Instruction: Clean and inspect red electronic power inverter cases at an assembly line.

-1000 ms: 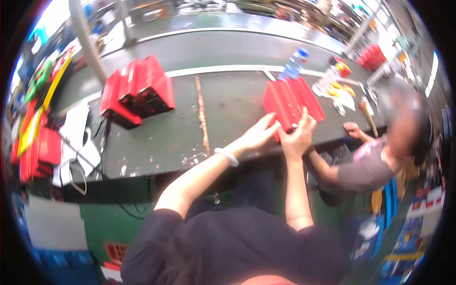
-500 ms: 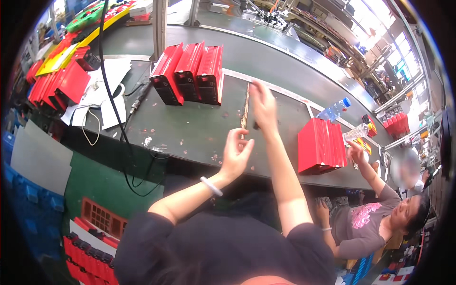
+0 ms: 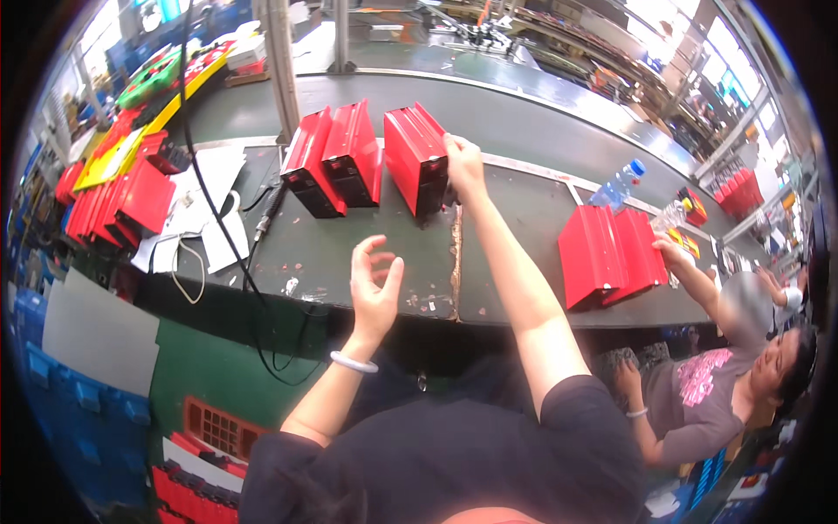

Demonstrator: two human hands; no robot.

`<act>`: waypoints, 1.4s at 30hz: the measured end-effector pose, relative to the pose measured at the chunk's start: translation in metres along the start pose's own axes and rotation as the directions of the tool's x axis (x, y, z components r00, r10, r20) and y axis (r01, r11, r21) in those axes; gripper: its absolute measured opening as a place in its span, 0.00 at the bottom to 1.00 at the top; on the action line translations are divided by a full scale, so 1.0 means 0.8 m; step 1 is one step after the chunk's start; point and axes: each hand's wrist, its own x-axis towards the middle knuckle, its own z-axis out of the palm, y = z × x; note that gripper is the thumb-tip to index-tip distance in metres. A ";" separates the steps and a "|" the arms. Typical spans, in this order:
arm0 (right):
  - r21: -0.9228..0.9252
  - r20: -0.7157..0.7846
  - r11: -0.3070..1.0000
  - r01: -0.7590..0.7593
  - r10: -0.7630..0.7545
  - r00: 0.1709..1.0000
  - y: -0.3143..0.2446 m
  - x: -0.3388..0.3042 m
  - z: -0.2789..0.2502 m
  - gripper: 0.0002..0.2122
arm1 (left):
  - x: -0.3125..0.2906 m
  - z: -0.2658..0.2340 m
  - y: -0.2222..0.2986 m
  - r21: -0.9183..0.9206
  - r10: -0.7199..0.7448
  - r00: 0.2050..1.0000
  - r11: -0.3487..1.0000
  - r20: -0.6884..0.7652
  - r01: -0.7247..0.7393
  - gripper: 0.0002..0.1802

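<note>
A red case (image 3: pixel 414 155) is being gripped by the outstretched right hand (image 3: pixel 464 168). The left hand (image 3: pixel 375 293) is being held wide, loosely cupped.

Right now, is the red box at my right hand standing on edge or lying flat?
Standing on edge: the red box has its broad side upright and narrow black end facing you. Full bench contact: I cannot tell.

Head-worn fisheye, downward view
</note>
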 end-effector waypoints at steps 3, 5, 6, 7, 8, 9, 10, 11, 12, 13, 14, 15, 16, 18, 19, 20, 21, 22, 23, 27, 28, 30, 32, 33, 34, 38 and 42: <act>0.260 0.111 0.940 -0.221 0.198 0.974 -0.061 -0.042 -0.062 0.13 | 0.032 -0.006 0.005 0.236 0.077 0.997 0.969 -0.014 -0.072 0.38; 0.269 0.253 0.926 -0.266 0.198 0.947 -0.088 -0.069 -0.106 0.13 | 0.062 -0.008 -0.003 0.305 0.217 0.975 0.926 0.054 -0.223 0.46; 0.305 0.316 0.902 -0.306 0.208 0.926 -0.089 -0.078 -0.125 0.14 | 0.074 -0.008 0.000 0.288 0.177 0.979 0.937 0.097 -0.198 0.51; 0.339 0.375 0.874 -0.349 0.215 0.902 -0.090 -0.089 -0.142 0.15 | 0.084 -0.002 -0.007 0.243 0.235 0.964 0.935 0.124 -0.259 0.49; 0.319 0.428 0.873 -0.370 0.215 0.878 -0.096 -0.100 -0.155 0.15 | 0.096 0.005 -0.003 0.055 0.088 0.964 0.993 0.252 -0.105 0.48; 0.299 0.482 0.870 -0.392 0.217 0.849 -0.100 -0.110 -0.165 0.15 | 0.101 0.008 0.004 -0.110 -0.034 0.919 0.990 0.393 0.084 0.48; 0.306 0.537 0.855 -0.419 0.209 0.818 -0.095 -0.116 -0.178 0.15 | 0.101 0.008 0.009 -0.239 -0.077 0.820 0.937 0.568 0.254 0.44; 0.305 0.533 0.849 -0.431 0.223 0.816 -0.090 -0.122 -0.188 0.15 | 0.097 0.007 0.013 -0.127 -0.208 0.737 0.920 0.643 0.371 0.39; 0.253 0.509 0.870 -0.423 0.252 0.823 -0.088 -0.129 -0.197 0.15 | 0.087 0.013 0.002 -0.187 -0.182 0.766 0.911 0.617 0.367 0.36; 0.202 0.480 0.888 -0.414 0.279 0.832 -0.085 -0.136 -0.202 0.15 | 0.077 0.020 -0.009 -0.244 -0.158 0.792 0.900 0.590 0.361 0.34; 0.219 0.314 0.947 -0.236 0.161 0.936 -0.102 -0.144 -0.192 0.11 | 0.070 0.025 -0.008 -0.279 -0.134 0.807 0.895 0.575 0.347 0.32; 0.455 0.372 0.803 -0.385 0.222 0.902 -0.090 -0.134 -0.212 0.08 | 0.064 0.029 -0.002 -0.313 -0.110 0.821 0.890 0.560 0.333 0.31; 0.533 0.190 0.806 -0.257 0.182 0.965 -0.089 -0.130 -0.217 0.08 | 0.056 0.035 0.005 -0.320 -0.153 0.852 0.882 0.500 0.346 0.27; 0.566 -0.079 0.824 -0.037 0.098 0.992 -0.093 -0.133 -0.226 0.13 | 0.048 0.034 -0.010 -0.313 -0.212 0.850 0.864 0.482 0.393 0.31; 0.543 -0.161 0.839 0.046 0.050 0.986 -0.093 -0.136 -0.231 0.17 | 0.046 0.035 -0.009 -0.294 -0.222 0.851 0.872 0.475 0.391 0.36; 0.480 -0.162 0.876 0.035 0.049 0.985 -0.097 -0.141 -0.229 0.21 | 0.042 0.040 -0.008 -0.281 -0.230 0.842 0.872 0.488 0.401 0.36; 0.278 -0.159 0.960 0.023 0.023 0.987 -0.095 -0.144 -0.228 0.20 | 0.036 0.048 -0.007 -0.255 -0.116 0.900 0.937 0.421 0.240 0.37; 0.204 -0.146 0.977 0.055 -0.025 0.989 -0.094 -0.149 -0.217 0.20 | 0.031 0.051 -0.007 -0.215 0.012 0.936 0.974 0.351 0.069 0.38; 0.127 -0.129 0.988 0.090 -0.074 0.989 -0.098 -0.154 -0.206 0.20 | 0.027 0.054 -0.009 -0.164 0.036 0.935 0.986 0.354 0.024 0.41; -0.310 -0.069 0.884 0.349 -0.387 0.920 -0.116 -0.161 -0.191 0.09 | 0.008 0.061 -0.004 -0.159 -0.003 0.927 0.985 0.374 0.067 0.43; -0.305 -0.066 0.887 0.347 -0.383 0.922 -0.118 -0.161 -0.188 0.09 | 0.004 0.062 0.000 -0.125 0.072 0.924 0.992 0.375 -0.026 0.41; -0.527 0.040 0.700 0.482 -0.546 0.837 -0.121 -0.162 -0.183 0.09 | -0.002 0.058 -0.017 -0.026 0.110 0.911 0.994 0.398 -0.109 0.41; -0.515 -0.003 0.716 0.471 -0.551 0.834 -0.125 -0.170 -0.177 0.09 | -0.003 0.057 -0.019 -0.022 0.073 0.907 0.997 0.415 -0.070 0.44; -0.505 -0.053 0.730 0.460 -0.559 0.828 -0.128 -0.175 -0.176 0.10 | -0.002 0.056 -0.019 -0.033 0.093 0.900 0.996 0.426 -0.087 0.44; -0.552 -0.063 0.682 0.479 -0.607 0.792 -0.133 -0.176 -0.177 0.11 | -0.002 0.057 -0.018 -0.043 0.112 0.894 0.994 0.435 -0.104 0.44; -0.671 0.052 0.589 0.449 -0.567 0.822 -0.135 -0.190 -0.175 0.10 | -0.001 0.065 -0.002 -0.090 0.178 0.916 0.984 0.361 -0.156 0.35; -0.738 0.141 0.560 0.377 -0.418 0.898 -0.131 -0.201 -0.165 0.08 | 0.000 0.065 -0.011 -0.121 0.158 0.922 0.985 0.353 -0.123 0.35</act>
